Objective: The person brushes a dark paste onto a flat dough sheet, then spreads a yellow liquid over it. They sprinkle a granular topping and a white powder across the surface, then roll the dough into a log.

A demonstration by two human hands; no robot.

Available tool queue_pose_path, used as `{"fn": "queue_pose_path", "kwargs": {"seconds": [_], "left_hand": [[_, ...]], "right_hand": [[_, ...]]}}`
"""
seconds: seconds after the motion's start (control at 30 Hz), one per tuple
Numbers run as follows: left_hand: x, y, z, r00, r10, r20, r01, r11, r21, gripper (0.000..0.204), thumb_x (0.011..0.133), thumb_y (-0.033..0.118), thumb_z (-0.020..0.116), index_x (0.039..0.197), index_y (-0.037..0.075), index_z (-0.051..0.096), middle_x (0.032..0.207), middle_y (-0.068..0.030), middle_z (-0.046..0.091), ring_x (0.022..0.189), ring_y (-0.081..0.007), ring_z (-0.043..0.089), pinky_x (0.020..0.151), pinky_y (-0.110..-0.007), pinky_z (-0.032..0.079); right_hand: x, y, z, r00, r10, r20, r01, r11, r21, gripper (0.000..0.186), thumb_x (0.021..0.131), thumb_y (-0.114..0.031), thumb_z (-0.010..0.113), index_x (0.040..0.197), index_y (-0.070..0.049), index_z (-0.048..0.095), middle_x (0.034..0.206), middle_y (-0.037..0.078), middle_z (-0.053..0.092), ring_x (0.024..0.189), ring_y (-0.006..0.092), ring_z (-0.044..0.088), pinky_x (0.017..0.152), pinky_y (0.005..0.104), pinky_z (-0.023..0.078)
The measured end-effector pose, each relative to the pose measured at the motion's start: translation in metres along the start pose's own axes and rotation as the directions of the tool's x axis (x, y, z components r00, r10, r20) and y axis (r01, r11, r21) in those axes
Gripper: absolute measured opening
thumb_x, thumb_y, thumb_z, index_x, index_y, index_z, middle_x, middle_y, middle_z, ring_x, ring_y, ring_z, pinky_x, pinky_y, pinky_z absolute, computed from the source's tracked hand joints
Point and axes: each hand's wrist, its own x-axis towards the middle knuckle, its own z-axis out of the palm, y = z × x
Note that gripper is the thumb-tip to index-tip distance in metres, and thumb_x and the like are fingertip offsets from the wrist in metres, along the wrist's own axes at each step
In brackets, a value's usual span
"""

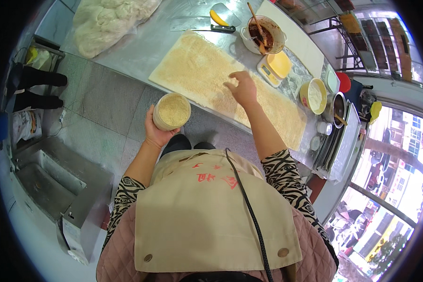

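My left hand (157,134) grips a round clear tub (160,122) filled with pale yellow powder (174,109), held in front of the table's near edge. Over a long, flat sheet of dough (192,61), my right hand (244,89) hovers with its fingers curved and a gap between thumb and forefinger. Nothing shows between those fingers. Tan powder coats the sheet, which runs along the near side of the table. Darker patches lie on it just left of the right hand.
On the metal table (127,58) sit a big dough mass (110,23), a knife (221,28), a yellow-handled scraper (218,18), a pot of dark red paste (279,40), a yellow-topped scale (278,63) and a flour bowl (314,96). Trays (338,145) are stacked at right.
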Motion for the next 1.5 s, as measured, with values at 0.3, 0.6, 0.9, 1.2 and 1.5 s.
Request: {"fn": "queue_pose_path", "kwargs": {"seconds": [0.3, 0.6, 0.9, 1.2, 1.5], "left_hand": [[0.023, -0.011, 0.023, 0.995, -0.073, -0.073, 0.078, 0.995, 0.066, 0.064, 0.096, 0.069, 0.048, 0.131, 0.018, 0.064, 0.125, -0.011, 0.068, 0.105, -0.0337, 0.067, 0.072, -0.05, 0.056], [0.038, -0.043, 0.044, 0.983, -0.175, -0.054, 0.181, 0.974, 0.135, 0.063, 0.096, 0.069, 0.047, 0.129, 0.018, 0.065, 0.121, -0.0101, 0.07, 0.101, -0.0323, 0.065, 0.068, -0.046, 0.052], [0.037, -0.055, 0.031, 0.985, -0.173, 0.021, 0.168, 0.976, 0.14, 0.062, 0.097, 0.068, 0.046, 0.13, 0.019, 0.065, 0.123, -0.0108, 0.069, 0.103, -0.0319, 0.065, 0.071, -0.045, 0.052], [0.019, -0.055, -0.002, 0.987, -0.155, 0.029, 0.154, 0.987, 0.045, 0.064, 0.097, 0.07, 0.047, 0.13, 0.019, 0.065, 0.121, -0.0119, 0.069, 0.102, -0.0327, 0.066, 0.072, -0.047, 0.054], [0.001, -0.055, -0.008, 0.991, -0.135, 0.015, 0.134, 0.991, 0.025, 0.064, 0.096, 0.07, 0.048, 0.131, 0.019, 0.065, 0.123, -0.0106, 0.069, 0.103, -0.0332, 0.066, 0.07, -0.048, 0.055]], "right_hand": [[0.003, -0.034, -0.059, 0.99, -0.116, 0.086, 0.1, 0.98, 0.172, 0.037, 0.088, -0.03, 0.079, 0.12, -0.012, 0.075, 0.102, 0.01, 0.076, 0.098, 0.0275, 0.073, 0.09, 0.0427, 0.057], [-0.031, -0.149, -0.041, 0.746, -0.188, 0.638, 0.441, 0.858, -0.263, 0.004, 0.078, -0.012, 0.072, 0.077, -0.015, 0.074, 0.084, 0.009, 0.074, 0.083, 0.031, 0.074, 0.069, 0.0409, 0.059], [0.027, -0.031, -0.079, 0.987, 0.09, 0.136, -0.111, 0.981, 0.161, 0.021, 0.089, -0.026, 0.072, 0.101, -0.011, 0.081, 0.091, 0.015, 0.077, 0.077, 0.0312, 0.075, 0.074, 0.0418, 0.057], [0.035, 0.097, -0.035, 0.959, 0.217, 0.181, -0.155, 0.94, -0.305, 0.024, 0.101, -0.026, 0.063, 0.113, -0.014, 0.08, 0.086, 0.011, 0.078, 0.08, 0.0254, 0.077, 0.076, 0.0388, 0.058], [0.068, 0.039, -0.02, 0.995, -0.043, 0.087, 0.061, 0.975, -0.215, 0.026, 0.103, -0.021, 0.059, 0.124, -0.018, 0.075, 0.092, 0.013, 0.078, 0.085, 0.0235, 0.078, 0.077, 0.04, 0.058]]}}
